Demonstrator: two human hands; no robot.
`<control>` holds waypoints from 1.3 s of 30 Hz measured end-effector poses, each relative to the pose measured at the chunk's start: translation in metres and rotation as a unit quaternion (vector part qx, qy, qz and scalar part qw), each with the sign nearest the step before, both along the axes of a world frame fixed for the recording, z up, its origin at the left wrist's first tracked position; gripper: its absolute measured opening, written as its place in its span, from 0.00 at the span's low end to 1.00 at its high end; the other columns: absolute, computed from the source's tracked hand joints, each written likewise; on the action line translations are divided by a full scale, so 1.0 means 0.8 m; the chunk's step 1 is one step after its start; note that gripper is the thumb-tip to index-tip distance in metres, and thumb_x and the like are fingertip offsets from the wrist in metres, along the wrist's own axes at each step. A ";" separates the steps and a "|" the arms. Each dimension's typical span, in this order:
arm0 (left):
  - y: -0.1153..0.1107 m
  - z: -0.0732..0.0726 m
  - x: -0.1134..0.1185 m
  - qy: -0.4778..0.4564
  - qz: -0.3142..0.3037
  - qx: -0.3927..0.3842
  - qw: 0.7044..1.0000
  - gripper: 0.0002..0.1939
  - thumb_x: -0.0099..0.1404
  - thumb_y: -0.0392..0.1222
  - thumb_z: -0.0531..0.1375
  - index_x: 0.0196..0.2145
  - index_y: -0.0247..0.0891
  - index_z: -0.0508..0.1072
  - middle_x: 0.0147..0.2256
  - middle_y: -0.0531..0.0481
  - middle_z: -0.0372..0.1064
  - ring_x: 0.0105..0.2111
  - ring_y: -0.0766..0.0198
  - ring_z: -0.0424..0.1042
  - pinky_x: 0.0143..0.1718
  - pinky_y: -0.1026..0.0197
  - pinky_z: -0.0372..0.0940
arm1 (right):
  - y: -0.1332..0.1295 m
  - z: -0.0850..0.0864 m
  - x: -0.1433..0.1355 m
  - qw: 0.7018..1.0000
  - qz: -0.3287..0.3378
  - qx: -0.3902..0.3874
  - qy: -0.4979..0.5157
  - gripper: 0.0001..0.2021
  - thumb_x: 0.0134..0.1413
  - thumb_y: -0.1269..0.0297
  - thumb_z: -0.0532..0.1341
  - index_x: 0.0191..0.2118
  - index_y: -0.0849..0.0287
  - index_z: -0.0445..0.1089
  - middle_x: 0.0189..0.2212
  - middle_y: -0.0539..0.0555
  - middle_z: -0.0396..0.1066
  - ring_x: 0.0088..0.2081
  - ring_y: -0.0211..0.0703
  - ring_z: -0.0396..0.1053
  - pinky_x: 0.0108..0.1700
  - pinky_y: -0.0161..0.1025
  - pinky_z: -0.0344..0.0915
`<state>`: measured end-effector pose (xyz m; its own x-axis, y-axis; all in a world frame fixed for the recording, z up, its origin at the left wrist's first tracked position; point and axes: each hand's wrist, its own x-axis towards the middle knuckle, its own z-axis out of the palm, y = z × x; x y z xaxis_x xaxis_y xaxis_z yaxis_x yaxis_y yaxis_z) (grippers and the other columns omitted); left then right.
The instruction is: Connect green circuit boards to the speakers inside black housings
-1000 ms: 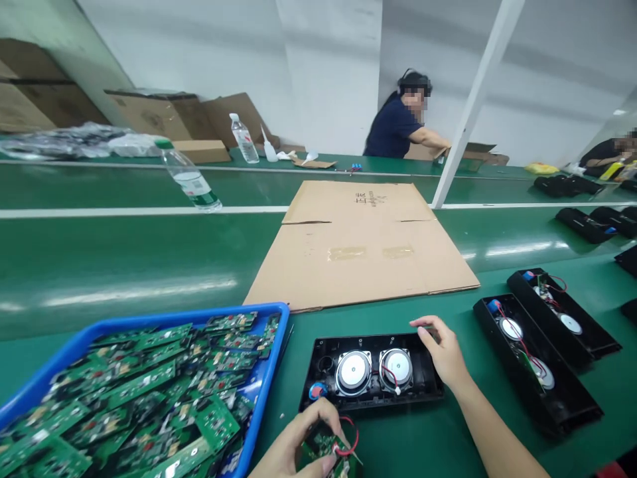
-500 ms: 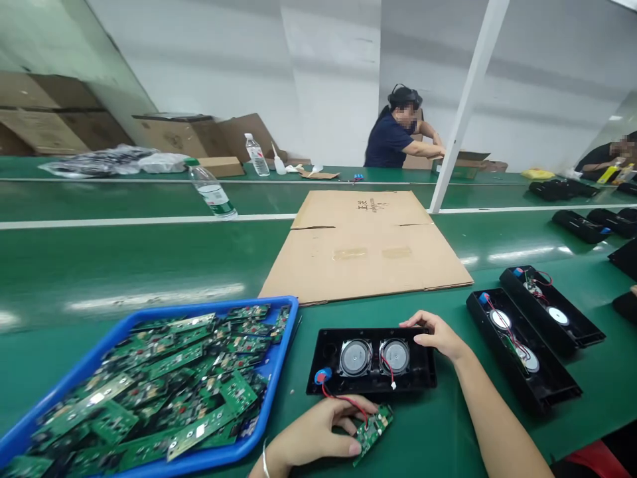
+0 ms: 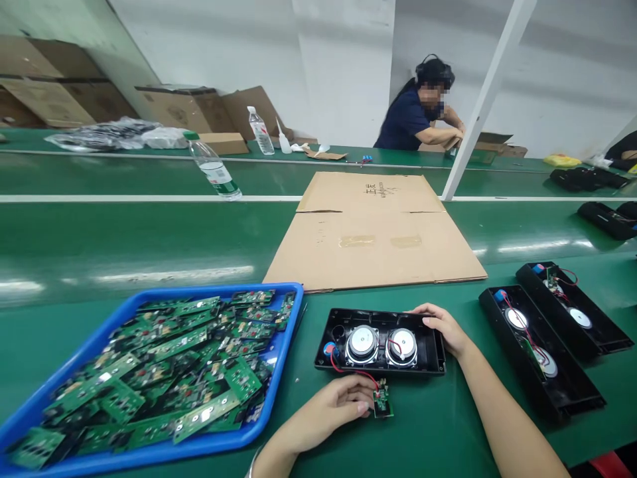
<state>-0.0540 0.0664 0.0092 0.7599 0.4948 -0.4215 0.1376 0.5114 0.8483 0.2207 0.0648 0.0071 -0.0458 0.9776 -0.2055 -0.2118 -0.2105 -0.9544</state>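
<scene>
A black speaker housing (image 3: 381,368) lies in front of me with two round speakers (image 3: 362,343) in it and a blue round part (image 3: 329,349) at its left end. My right hand (image 3: 445,326) grips the housing's right end, thumb over the rim and fingers behind. Just below the housing, my left hand (image 3: 338,401) pinches a small green circuit board (image 3: 383,401) by its left edge. A red wire (image 3: 351,372) runs from the blue part to that board. A short wire with a white plug lies over the right speaker.
A blue tray (image 3: 283,358) heaped with green circuit boards stands at left. Two more black housings (image 3: 540,358) lie at right. Beyond are a flat cardboard sheet (image 3: 373,259), a water bottle (image 3: 216,169), a white post (image 3: 490,93) and a person (image 3: 421,109) working across the bench.
The circuit board in my left hand has turned from slanted to nearly upright and shifted right. My right hand has wrapped further round the housing's end, which now tilts slightly. The view has shifted.
</scene>
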 end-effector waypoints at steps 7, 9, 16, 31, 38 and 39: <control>-0.001 0.001 0.002 -0.004 0.004 -0.004 1.000 0.20 0.52 0.49 0.65 0.40 0.35 0.71 0.32 0.51 0.66 0.33 0.63 0.65 0.40 0.57 0.62 | 0.002 0.005 0.000 1.000 0.010 -0.004 -0.018 0.13 0.40 0.60 0.63 0.35 0.58 0.70 0.38 0.54 0.73 0.37 0.44 0.70 0.40 0.41 0.64; -0.001 0.002 0.003 0.002 0.000 0.002 1.000 0.21 0.52 0.50 0.64 0.41 0.35 0.70 0.32 0.51 0.66 0.31 0.64 0.65 0.39 0.58 0.62 | 0.003 0.006 0.000 1.000 0.012 -0.002 -0.026 0.12 0.39 0.62 0.63 0.34 0.59 0.70 0.38 0.54 0.73 0.38 0.45 0.70 0.41 0.42 0.63; -0.001 0.020 0.003 0.048 -0.056 0.033 0.997 0.19 0.54 0.50 0.61 0.39 0.32 0.71 0.24 0.55 0.66 0.25 0.65 0.67 0.31 0.62 0.63 | 0.000 0.012 0.001 0.998 0.034 0.019 -0.044 0.10 0.37 0.67 0.62 0.32 0.59 0.67 0.43 0.56 0.72 0.45 0.49 0.68 0.48 0.47 0.61; 0.030 0.113 0.088 0.356 -0.221 0.659 0.624 0.13 0.60 0.28 0.51 0.31 0.33 0.76 0.38 0.36 0.69 0.42 0.47 0.65 0.39 0.51 0.60 | 0.007 -0.001 -0.001 0.998 0.009 0.039 -0.048 0.11 0.34 0.67 0.60 0.31 0.58 0.68 0.36 0.52 0.74 0.40 0.47 0.69 0.47 0.44 0.61; 0.041 0.100 0.101 0.371 -0.247 0.692 0.568 0.19 0.54 0.21 0.47 0.30 0.29 0.76 0.35 0.33 0.72 0.39 0.44 0.67 0.35 0.50 0.59 | 0.011 -0.006 -0.007 0.997 -0.026 0.032 -0.059 0.11 0.32 0.72 0.57 0.29 0.59 0.69 0.30 0.48 0.74 0.34 0.41 0.68 0.41 0.40 0.62; 0.040 0.098 0.100 0.377 -0.244 0.697 0.559 0.20 0.54 0.21 0.46 0.30 0.30 0.76 0.36 0.34 0.72 0.39 0.45 0.67 0.35 0.51 0.59 | 0.011 -0.006 -0.008 0.997 -0.028 0.033 -0.057 0.11 0.32 0.73 0.58 0.29 0.59 0.69 0.30 0.48 0.73 0.34 0.41 0.68 0.41 0.40 0.62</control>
